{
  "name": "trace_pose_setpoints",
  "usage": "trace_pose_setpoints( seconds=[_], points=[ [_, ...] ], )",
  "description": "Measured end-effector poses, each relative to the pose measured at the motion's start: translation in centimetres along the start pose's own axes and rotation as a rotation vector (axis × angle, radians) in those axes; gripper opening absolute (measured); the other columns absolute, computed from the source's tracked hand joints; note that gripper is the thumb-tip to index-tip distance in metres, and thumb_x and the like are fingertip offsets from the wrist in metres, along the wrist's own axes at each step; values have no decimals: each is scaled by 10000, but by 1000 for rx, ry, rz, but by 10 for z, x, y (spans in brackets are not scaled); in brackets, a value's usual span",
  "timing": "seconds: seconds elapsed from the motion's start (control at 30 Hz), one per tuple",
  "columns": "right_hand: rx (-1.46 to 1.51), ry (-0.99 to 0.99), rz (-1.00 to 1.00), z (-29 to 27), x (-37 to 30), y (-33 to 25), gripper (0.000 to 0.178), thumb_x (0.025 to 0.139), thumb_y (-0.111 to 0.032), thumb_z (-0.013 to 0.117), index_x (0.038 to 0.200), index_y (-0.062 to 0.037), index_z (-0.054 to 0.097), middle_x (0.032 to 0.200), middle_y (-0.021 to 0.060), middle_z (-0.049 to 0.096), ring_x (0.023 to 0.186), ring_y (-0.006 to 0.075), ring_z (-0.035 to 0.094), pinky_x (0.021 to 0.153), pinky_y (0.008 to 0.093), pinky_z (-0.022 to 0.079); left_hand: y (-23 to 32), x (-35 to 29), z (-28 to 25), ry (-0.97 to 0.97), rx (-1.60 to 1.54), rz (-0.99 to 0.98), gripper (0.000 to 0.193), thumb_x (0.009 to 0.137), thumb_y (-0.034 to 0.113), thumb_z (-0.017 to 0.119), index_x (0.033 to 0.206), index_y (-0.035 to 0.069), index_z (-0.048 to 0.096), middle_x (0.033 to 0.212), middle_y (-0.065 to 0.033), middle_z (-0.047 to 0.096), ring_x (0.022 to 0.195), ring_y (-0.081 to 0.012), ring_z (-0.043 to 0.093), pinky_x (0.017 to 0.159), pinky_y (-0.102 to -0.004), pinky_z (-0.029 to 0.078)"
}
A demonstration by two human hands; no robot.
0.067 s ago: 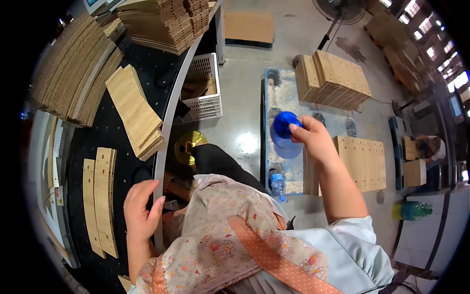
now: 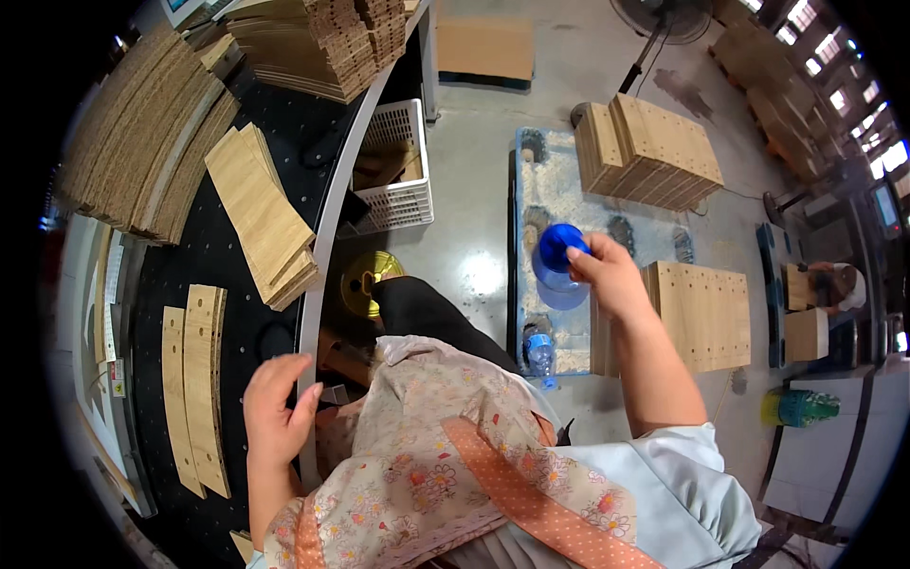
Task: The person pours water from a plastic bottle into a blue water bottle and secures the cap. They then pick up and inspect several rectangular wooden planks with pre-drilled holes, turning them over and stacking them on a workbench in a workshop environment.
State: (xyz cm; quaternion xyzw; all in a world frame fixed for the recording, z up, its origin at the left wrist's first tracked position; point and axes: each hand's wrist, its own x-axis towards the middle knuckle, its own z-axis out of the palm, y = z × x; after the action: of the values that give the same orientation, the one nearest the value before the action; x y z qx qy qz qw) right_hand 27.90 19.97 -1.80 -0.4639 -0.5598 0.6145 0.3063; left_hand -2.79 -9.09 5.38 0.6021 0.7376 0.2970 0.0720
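My right hand (image 2: pixel 611 275) is closed around the upper part of a translucent blue plastic bottle (image 2: pixel 559 290) with a darker blue lid. The bottle is held above the blue pallet and leans a little; its lower end points toward me. My left hand (image 2: pixel 280 403) hangs by the rim of the black worktable (image 2: pixel 256 351), thumb and fingers apart, with nothing in it. Left of that hand, two narrow drilled wooden strips (image 2: pixel 204 379) lie side by side on the table. Farther up rests a small pile of wood-grain boards (image 2: pixel 261 213).
Tall board stacks (image 2: pixel 152 133) stand on the table's far left. Beside the table is a white plastic crate (image 2: pixel 398 204) with wood pieces. The blue pallet (image 2: pixel 531 204) carries drilled board stacks (image 2: pixel 701 318) and a small clear bottle (image 2: pixel 539 354). A fan (image 2: pixel 664 19) stands beyond; a co-worker (image 2: pixel 846 284) is far right.
The blue bottle and my right hand have shifted slightly right and toward me. My left hand has dropped a little. The whole view has shifted slightly.
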Motion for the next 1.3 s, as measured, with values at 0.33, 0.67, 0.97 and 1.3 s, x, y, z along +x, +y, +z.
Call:
trace_pose_setpoints(
  seconds=[0.33,0.67,0.97,1.3],
  points=[
    [38,265,403,-30,2,187,78,810,-111,610,764,-84,554,729,34,611,647,112,480,621,273,369,-6,-16,7,-182,-248,-265,301,777,-8,626,1076,-9,601,950,-110,626,808,-177,586,720,-267,471],
    [189,252,599,-5,5,197,103,763,-84,620,859,-81,583,834,46,608,750,170,545,611,326,427,-9,-36,14,-125,-235,-355,338,721,39,695,1052,21,632,910,-96,641,805,-202,609,714,-287,482],
    [175,164,485,-13,33,153,85,777,-87,597,850,-103,559,836,31,607,833,161,575,671,342,484,-11,-49,7,-177,40,-208,433,739,204,713,1138,76,604,1126,-129,592,1014,-318,574,862,-382,470],
    [49,129,257,-15,57,65,130,701,-106,642,750,-165,536,747,-39,571,805,126,510,753,384,346,-25,-85,8,11,-107,-168,348,762,194,700,1086,87,635,1024,-107,642,933,-303,607,790,-370,494]
  ],
)
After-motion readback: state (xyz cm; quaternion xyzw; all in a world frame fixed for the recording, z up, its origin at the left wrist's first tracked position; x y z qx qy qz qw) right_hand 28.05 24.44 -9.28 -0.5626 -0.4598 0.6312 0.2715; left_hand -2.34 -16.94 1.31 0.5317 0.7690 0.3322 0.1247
